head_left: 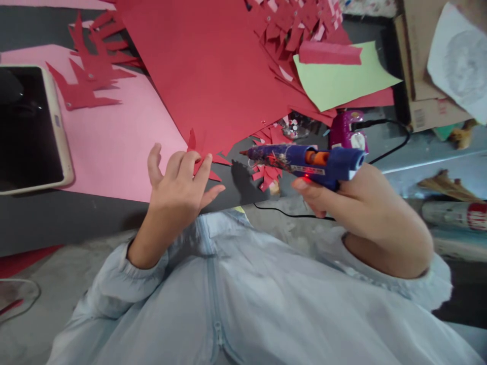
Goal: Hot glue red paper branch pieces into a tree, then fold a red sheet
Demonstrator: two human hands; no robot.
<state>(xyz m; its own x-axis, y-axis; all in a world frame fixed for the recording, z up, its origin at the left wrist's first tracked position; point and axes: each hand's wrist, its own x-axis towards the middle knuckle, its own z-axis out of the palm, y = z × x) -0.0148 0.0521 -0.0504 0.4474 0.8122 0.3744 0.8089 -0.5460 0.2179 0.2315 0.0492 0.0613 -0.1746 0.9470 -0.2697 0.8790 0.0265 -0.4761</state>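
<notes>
My right hand (pixel 342 200) is wrapped round the handle of a blue hot glue gun (pixel 289 159), whose brown nozzle points left. A small red light glows on its side. My left hand (pixel 180 187) rests with fingers spread on a spiky red paper cutout (pixel 215 161), close to the near edge of the large red sheet (pixel 213 76). The fingers partly cover the cutout. A gap separates the nozzle from the left fingertips. Small red paper strips (pixel 268 177) lie beneath the gun.
A phone (pixel 30 132) lies at the left on pink paper (pixel 114 137), near more spiky red cutouts (pixel 89 76). At the right are green paper (pixel 342 76), a purple device (pixel 348 134) with a black cable, and cardboard (pixel 422 61). A dark table edge (pixel 95 210) runs before me.
</notes>
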